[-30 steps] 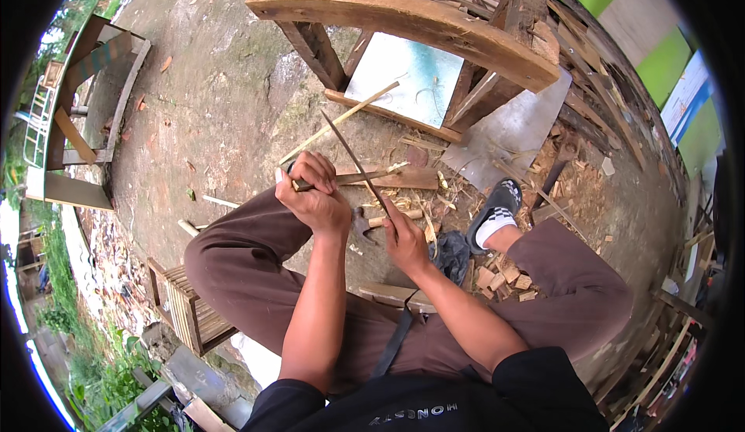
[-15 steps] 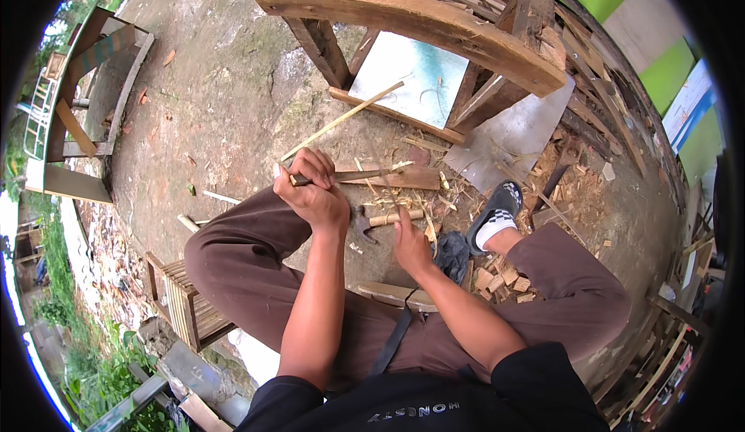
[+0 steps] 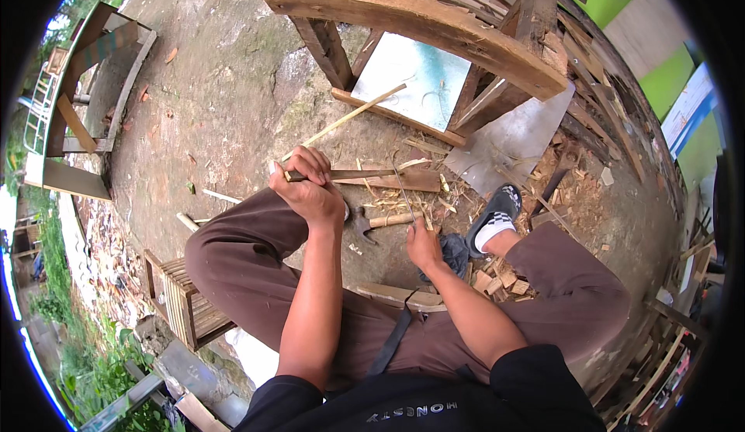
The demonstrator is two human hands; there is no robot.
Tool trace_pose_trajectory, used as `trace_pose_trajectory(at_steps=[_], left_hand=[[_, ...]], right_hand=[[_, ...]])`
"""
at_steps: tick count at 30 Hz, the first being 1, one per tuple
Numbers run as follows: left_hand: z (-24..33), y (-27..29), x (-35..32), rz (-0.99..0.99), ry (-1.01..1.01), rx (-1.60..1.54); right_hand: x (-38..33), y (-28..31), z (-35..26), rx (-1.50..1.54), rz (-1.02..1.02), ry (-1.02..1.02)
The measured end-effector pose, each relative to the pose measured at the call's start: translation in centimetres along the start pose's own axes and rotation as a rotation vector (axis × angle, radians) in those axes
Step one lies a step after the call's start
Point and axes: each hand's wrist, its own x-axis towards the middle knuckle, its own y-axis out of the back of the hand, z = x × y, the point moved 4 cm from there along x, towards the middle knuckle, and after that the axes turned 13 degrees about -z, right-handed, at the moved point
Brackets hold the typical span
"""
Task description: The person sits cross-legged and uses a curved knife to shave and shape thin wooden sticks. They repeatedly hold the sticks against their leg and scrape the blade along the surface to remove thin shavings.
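Note:
My left hand (image 3: 308, 186) is closed around a narrow wooden stick (image 3: 358, 174), whose far end points right. In my right hand (image 3: 423, 246) is a knife with a long thin blade (image 3: 404, 191); the blade's tip meets or crosses the stick's right end, and I cannot tell if they touch. Below the stick, on the ground, lies a flat piece of wood (image 3: 423, 181). A hammer (image 3: 394, 219) rests between my hands, its dark claw head toward my left wrist. Beyond my left hand a pale thin strip (image 3: 341, 122) leans toward the wooden frame.
A heavy wooden frame (image 3: 419, 17) stands ahead, with a whitish sheet (image 3: 411, 75) inside it. Shavings (image 3: 458, 199) and small wood blocks (image 3: 508, 277) litter the ground near my shoe (image 3: 497, 219). A slatted wooden piece (image 3: 190, 300) sits left of my knee. Planks (image 3: 613, 114) are piled at right.
My right hand with the knife has moved right and toward me, bringing the blade to the stick's right end. My left hand keeps its grip on the stick, shifting only slightly.

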Motion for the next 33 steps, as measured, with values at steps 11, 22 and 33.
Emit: trace_pose_trajectory(at_steps=[11, 22, 33], left_hand=[[0.1, 0.0, 0.4, 0.014, 0.004, -0.023], [0.1, 0.8, 0.3, 0.037, 0.003, -0.038], [-0.3, 0.6, -0.1, 0.002, 0.035, -0.019]], right_hand=[[-0.3, -0.7, 1.2, 0.008, -0.036, -0.011], [-1.1, -1.2, 0.5, 0.029, -0.009, 0.043], [-1.4, -0.9, -1.7, 0.031, 0.117, 0.229]])
